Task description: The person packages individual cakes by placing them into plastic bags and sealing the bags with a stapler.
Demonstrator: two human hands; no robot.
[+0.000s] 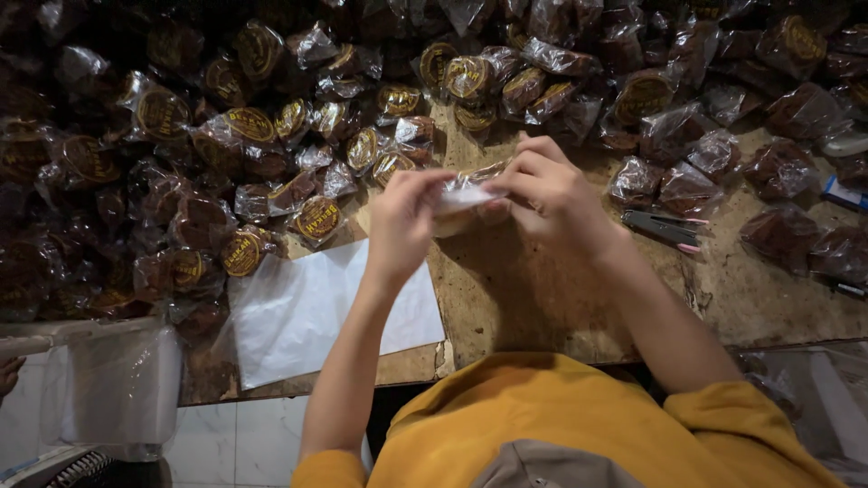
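A: From the head view, what are the hands doing?

B: The left hand [402, 221] and right hand [551, 194] are both pinched on one small clear packet [466, 199], held just above the middle of the tabletop [542, 307].

A: Where could it slip?

B: The film looks slick and only fingertips hold it, so I judge a loose pinch could drop it onto the white plastic sheets [316, 312] near the front edge.

A: Anything else?

B: The wrapped brown sweets [244, 126] crowd the far edge and left side. A careless elbow might push some off. The stapler [665, 226] lies just beside the right wrist and could get knocked.
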